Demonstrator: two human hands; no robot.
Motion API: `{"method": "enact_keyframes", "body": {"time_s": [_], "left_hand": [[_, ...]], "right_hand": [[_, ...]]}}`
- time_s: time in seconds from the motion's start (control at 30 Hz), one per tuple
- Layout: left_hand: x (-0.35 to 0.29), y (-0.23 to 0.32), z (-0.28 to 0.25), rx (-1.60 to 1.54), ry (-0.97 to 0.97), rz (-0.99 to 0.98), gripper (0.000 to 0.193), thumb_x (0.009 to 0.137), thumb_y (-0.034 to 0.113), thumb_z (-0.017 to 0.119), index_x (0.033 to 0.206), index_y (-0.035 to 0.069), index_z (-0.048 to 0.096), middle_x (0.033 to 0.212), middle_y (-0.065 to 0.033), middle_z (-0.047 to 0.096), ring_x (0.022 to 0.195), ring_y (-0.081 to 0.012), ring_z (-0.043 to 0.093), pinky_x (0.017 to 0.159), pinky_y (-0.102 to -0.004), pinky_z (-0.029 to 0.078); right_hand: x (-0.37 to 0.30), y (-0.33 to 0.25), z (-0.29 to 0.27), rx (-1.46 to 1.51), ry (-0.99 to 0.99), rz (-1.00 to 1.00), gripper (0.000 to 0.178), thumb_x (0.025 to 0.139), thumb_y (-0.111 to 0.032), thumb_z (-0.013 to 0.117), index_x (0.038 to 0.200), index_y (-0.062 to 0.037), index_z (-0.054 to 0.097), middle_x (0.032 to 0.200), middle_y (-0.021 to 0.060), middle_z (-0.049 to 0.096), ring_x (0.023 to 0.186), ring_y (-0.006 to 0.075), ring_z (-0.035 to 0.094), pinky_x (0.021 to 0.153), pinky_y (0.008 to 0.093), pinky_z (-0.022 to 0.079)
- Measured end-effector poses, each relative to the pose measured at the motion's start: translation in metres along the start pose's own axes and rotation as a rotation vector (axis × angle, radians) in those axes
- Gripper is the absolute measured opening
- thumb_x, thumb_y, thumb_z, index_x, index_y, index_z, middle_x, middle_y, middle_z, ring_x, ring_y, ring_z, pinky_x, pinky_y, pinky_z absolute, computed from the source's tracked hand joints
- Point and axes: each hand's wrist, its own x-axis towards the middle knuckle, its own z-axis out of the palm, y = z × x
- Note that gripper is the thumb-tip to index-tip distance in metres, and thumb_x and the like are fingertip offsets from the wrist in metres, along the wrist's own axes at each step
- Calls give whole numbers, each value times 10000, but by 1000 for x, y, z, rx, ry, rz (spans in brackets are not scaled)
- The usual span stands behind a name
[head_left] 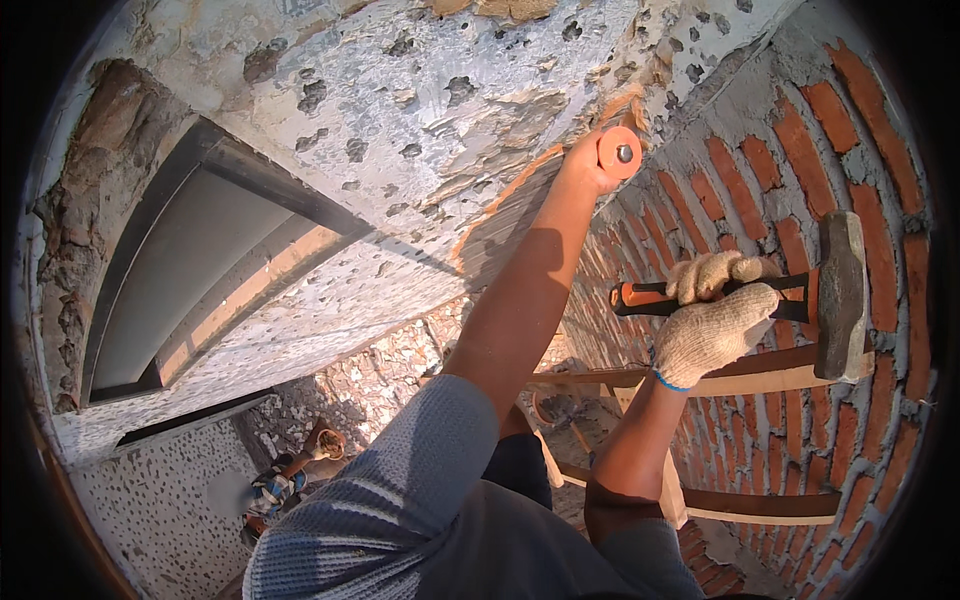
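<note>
My bare left hand [588,168] is closed around a chisel with a round orange hand guard [608,160]. The chisel's steel striking end [625,153] faces me, and its tip is hidden behind the guard and hand. Close behind it lies the chipped corner of a plastered wall [450,110], with orange brick [622,104] laid bare. My right hand [715,328], in a cream knitted glove, grips a sledgehammer by its black and orange handle [650,296]. The heavy grey hammer head [843,290] is off to the right, apart from the chisel.
A brick wall [800,150] runs along the right. Below my right arm are rungs of a wooden ladder [750,505]. A dark-framed window opening [215,165] is in the left wall. Far below, another person [275,490] is beside broken rubble [380,365].
</note>
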Motion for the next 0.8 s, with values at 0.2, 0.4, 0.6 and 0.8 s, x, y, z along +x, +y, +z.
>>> {"method": "enact_keyframes", "body": {"time_s": [0.2, 0.4, 0.6, 0.8], "left_hand": [[11, -5, -7, -6, -82, -86, 192, 1029, 116, 461, 1097, -17, 581, 1041, -132, 674, 879, -274, 690, 801, -486, 598], [16, 2, -9, -59, 28, -13, 134, 1008, 125, 531, 1058, 23, 602, 1014, -100, 669, 835, -248, 677, 771, -428, 599], [14, 1, -5, -87, -157, -16, 125, 1006, 124, 554, 1044, 31, 628, 1002, -100, 692, 878, -236, 694, 821, -418, 603], [20, -7, -19, -68, 45, -16, 161, 1032, 149, 509, 1051, 30, 616, 1060, -86, 685, 909, -234, 681, 821, -427, 592]], "right_hand": [[15, 23, -8, -1238, -135, 576, 482, 1019, -421, 522, 1046, 57, 581, 801, 261, 572, 734, 412, 556, 717, 484, 449], [-6, 20, -19, -18, -14, -130, 421, 974, -500, 608, 989, -81, 574, 657, 45, 528, 477, 137, 489, 440, 289, 419], [4, 32, -24, -1293, -68, 389, 475, 1032, -488, 500, 893, -39, 566, 645, 45, 502, 541, 140, 482, 512, 335, 387], [-4, 17, -1, -319, 157, 45, 295, 1020, -365, 604, 972, -77, 559, 592, 10, 475, 440, 93, 438, 392, 254, 356]]}}
